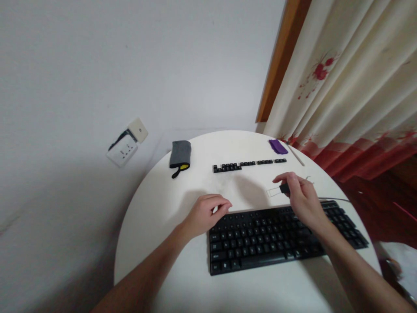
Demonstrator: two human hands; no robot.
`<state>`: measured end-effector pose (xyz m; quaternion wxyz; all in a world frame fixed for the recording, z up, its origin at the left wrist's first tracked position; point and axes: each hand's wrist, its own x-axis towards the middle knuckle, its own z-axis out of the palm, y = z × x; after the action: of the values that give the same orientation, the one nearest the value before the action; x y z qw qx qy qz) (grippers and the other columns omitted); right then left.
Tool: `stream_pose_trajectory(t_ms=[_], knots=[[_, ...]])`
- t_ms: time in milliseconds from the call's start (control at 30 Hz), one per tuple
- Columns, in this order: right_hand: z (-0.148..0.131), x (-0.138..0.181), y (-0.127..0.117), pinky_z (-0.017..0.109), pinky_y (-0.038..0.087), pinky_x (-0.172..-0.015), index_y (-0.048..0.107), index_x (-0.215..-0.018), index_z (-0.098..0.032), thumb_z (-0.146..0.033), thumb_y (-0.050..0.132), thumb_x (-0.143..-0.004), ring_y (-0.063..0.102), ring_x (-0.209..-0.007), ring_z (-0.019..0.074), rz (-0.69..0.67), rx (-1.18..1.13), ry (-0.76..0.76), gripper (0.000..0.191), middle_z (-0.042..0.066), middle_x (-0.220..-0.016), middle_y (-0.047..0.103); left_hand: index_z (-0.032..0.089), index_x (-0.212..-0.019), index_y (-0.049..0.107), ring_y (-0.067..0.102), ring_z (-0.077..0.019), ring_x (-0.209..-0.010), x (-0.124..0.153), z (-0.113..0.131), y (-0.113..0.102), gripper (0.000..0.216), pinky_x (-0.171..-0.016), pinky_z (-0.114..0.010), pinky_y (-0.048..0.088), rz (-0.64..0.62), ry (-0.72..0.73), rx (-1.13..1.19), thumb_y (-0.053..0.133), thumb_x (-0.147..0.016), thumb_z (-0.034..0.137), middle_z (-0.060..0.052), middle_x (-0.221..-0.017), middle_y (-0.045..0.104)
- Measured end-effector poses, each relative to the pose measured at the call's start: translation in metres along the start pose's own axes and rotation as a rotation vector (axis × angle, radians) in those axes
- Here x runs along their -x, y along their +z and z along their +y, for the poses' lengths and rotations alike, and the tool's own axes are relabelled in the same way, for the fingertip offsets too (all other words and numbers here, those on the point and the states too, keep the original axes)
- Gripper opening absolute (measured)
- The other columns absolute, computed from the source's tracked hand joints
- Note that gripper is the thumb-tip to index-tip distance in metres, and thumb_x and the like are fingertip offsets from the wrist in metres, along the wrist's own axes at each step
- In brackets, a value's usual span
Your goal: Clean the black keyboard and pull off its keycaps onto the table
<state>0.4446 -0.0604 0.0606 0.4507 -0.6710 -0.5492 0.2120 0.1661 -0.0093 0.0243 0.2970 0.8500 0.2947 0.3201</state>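
A black keyboard (pixel 280 237) lies on a round white table (pixel 176 182), its top row of keys looking bare. My left hand (pixel 206 213) rests at the keyboard's upper left corner with its fingers curled and nothing visible in them. Above the keyboard's upper edge, my right hand (pixel 301 198) pinches a wire keycap puller (pixel 276 190) by its black handle, the wire loop pointing left. A row of removed black keycaps (pixel 247 165) is laid out in a line further back on the table.
A grey pouch with a yellow lining (pixel 180 155) lies at the back left of the table. A purple cloth (pixel 278 146) and a thin stick (pixel 296 155) are at the back right. A wall socket (pixel 127 143) is to the left, a curtain (pixel 352 87) to the right.
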Motion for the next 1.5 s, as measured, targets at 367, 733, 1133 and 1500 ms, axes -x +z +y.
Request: stream_pose_trajectory(t_ms=[367,733,1133,1500], knots=[[0.008,0.032,0.005,0.024,0.039,-0.049,0.062,-0.074,-0.019,-0.044,0.048,-0.095,0.056,-0.050,0.0134,-0.329,-0.040,0.081,0.036,-0.001,-0.057,0.058,0.018,-0.084,0.071,0.062,-0.0113,-0.064,-0.001,-0.004,0.005,0.018,-0.061,-0.021,0.045,-0.070,-0.032,-0.018,0.055,-0.093,0.019,-0.001,-0.074,0.072],[-0.005,0.047,0.022,0.025,0.036,-0.054,0.050,-0.064,-0.022,-0.033,0.041,-0.097,0.054,-0.052,0.0151,-0.301,0.165,-0.007,0.036,0.000,-0.055,0.056,0.018,-0.082,0.070,0.063,-0.0121,-0.065,-0.003,-0.005,0.005,0.020,-0.062,-0.022,0.045,-0.090,-0.045,-0.024,0.055,-0.094,0.020,-0.001,-0.073,0.072],[-0.004,0.057,0.039,0.026,0.032,-0.055,0.051,-0.071,-0.022,-0.027,0.039,-0.096,0.054,-0.051,0.0156,-0.319,0.281,-0.068,0.028,0.000,-0.057,0.058,0.018,-0.085,0.072,0.063,-0.0124,-0.064,-0.003,-0.006,0.006,0.020,-0.060,-0.022,0.046,-0.091,-0.059,-0.017,0.055,-0.093,0.022,-0.002,-0.074,0.073],[-0.002,0.055,0.038,0.026,0.031,-0.056,0.052,-0.073,-0.022,-0.028,0.038,-0.096,0.055,-0.056,0.0164,-0.354,0.336,-0.016,0.028,0.000,-0.059,0.059,0.018,-0.085,0.071,0.063,-0.0124,-0.067,-0.002,-0.004,0.005,0.019,-0.064,-0.022,0.046,-0.099,-0.055,-0.024,0.055,-0.093,0.020,-0.001,-0.075,0.073]])
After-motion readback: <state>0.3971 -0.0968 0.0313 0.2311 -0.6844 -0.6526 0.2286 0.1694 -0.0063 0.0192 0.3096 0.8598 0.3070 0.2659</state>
